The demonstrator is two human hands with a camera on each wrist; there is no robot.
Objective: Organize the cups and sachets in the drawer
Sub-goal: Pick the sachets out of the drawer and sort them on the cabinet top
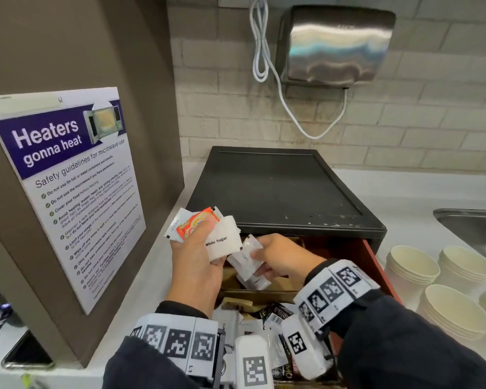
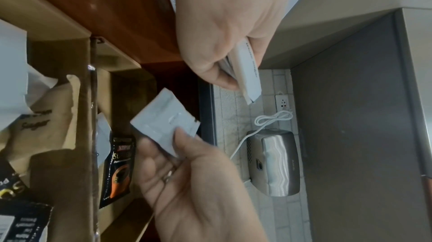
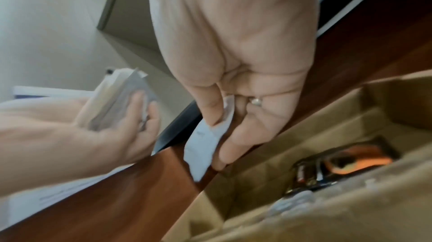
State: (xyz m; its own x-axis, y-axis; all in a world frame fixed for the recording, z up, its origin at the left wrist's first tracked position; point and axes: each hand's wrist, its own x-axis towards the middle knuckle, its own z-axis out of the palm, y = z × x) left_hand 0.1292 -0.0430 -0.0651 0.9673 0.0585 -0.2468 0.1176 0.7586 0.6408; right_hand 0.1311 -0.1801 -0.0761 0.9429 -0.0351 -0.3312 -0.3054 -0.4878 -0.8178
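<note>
My left hand (image 1: 199, 248) grips a bundle of sachets above the drawer's left edge: a white sugar sachet (image 1: 222, 244) in front and an orange one (image 1: 197, 223) behind. Just to its right, my right hand (image 1: 260, 262) pinches a single white sachet (image 1: 246, 259) over the open drawer (image 1: 375, 256). In the left wrist view the bundle (image 2: 247, 74) sticks out of the left hand, and the right hand's white sachet (image 2: 163, 120) is close below it. The right wrist view shows that sachet (image 3: 203, 146) between thumb and fingers. More sachets (image 1: 275, 313) lie in the drawer's cardboard compartments.
Stacks of paper cups (image 1: 410, 268) stand on the counter right of the black drawer unit (image 1: 278, 186). A steel sink (image 1: 474, 226) lies beyond them. A microwave poster (image 1: 68, 178) hangs on the cabinet at left. A black coffee sachet (image 3: 339, 164) sits in one compartment.
</note>
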